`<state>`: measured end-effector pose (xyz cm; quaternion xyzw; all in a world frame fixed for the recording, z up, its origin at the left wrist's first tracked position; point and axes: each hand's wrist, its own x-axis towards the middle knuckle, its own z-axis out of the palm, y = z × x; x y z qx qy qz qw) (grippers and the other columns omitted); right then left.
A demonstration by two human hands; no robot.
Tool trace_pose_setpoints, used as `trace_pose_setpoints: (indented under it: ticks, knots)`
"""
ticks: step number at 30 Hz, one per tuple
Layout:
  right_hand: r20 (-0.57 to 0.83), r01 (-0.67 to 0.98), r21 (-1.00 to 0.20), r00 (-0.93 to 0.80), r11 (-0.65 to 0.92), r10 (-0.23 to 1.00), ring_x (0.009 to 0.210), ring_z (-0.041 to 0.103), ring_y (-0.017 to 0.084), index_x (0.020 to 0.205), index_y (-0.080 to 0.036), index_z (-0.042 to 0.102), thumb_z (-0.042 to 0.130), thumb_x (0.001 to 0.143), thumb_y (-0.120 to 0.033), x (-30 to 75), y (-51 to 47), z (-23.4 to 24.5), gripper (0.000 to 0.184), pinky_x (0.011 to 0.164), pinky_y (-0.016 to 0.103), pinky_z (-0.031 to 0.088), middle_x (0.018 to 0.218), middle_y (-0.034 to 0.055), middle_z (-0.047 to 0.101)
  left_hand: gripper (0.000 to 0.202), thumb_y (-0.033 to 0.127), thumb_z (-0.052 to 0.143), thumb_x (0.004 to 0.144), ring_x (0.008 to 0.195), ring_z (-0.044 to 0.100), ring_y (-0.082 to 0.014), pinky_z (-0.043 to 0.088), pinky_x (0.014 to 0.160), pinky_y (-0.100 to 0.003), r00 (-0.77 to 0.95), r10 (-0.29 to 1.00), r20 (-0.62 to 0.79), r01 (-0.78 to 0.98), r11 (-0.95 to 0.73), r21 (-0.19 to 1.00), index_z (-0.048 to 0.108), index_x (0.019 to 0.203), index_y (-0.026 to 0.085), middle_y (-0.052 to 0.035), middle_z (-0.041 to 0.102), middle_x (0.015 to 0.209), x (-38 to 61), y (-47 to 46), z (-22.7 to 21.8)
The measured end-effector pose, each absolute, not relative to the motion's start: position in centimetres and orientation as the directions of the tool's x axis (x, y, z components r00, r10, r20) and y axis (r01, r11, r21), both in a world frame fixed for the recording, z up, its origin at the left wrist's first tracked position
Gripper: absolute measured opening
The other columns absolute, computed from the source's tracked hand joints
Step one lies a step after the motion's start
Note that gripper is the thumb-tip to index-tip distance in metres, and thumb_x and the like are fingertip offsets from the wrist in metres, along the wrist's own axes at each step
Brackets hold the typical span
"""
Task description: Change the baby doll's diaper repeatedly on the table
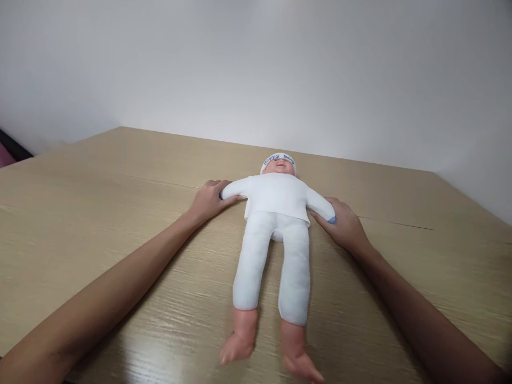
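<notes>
A baby doll (277, 197) lies on its back, its head toward the wall and its bare feet toward me. It wears a white long-sleeved top, white trousers and a white cap (279, 157) with blue lettering. My left hand (210, 201) is closed around the end of the doll's arm on the left. Around the opposite sleeve, which has a blue cuff, my right hand (343, 221) is closed too. Both doll arms are spread out to the sides. The doll's own hands are hidden inside my grip.
The doll rests on a light wooden table (160, 298) with a thin dark seam line at the right. A pale wall (256, 74) stands behind the table's far edge. At the far left edge of view is a dark and pinkish object (10, 149), only partly visible.
</notes>
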<state>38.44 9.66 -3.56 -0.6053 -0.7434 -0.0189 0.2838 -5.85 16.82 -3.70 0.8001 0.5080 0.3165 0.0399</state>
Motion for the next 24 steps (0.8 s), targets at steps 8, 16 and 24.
trace_pose_setpoints:
  ticks: [8,16,24]
  knots:
    - [0.513,0.911,-0.238,-0.176,0.336,0.84,0.109,0.073,0.038,0.13,-0.021,0.07,0.059,0.105,-0.066,39.0,10.3,-4.0,0.052,0.099,0.049,0.051,0.123,0.0155,0.081,0.073,0.083,0.072,0.092,0.105,0.069,-0.0331,0.051,0.097,-0.043,0.271,0.834,0.48,0.761,-0.491,0.425,0.078,0.133,0.023,-0.0121,0.083,0.122,-6.1,17.8,-4.4]
    - [0.52,0.937,-0.234,-0.105,0.259,0.847,0.117,0.068,0.041,0.136,-0.019,0.069,0.061,0.102,-0.06,38.8,9.3,-4.4,0.054,0.105,0.054,0.05,0.13,0.0193,0.078,0.066,0.07,0.075,0.095,0.118,0.068,-0.0354,0.054,0.097,-0.042,0.184,0.883,0.432,0.803,-0.389,0.452,0.071,0.14,0.021,-0.0154,0.079,0.124,-6.9,15.8,-4.2]
    - [0.674,0.919,-0.254,-0.056,0.303,0.736,0.145,0.055,0.042,0.155,-0.014,0.057,0.057,0.104,-0.041,34.3,2.9,-2.0,0.057,0.124,0.063,0.042,0.154,0.0249,0.064,0.07,0.042,0.067,0.1,0.148,0.051,-0.0458,0.038,0.125,-0.063,0.01,0.883,0.47,0.857,-0.25,0.45,0.052,0.162,0.012,-0.0241,0.063,0.157,-5.6,10.2,-3.5]
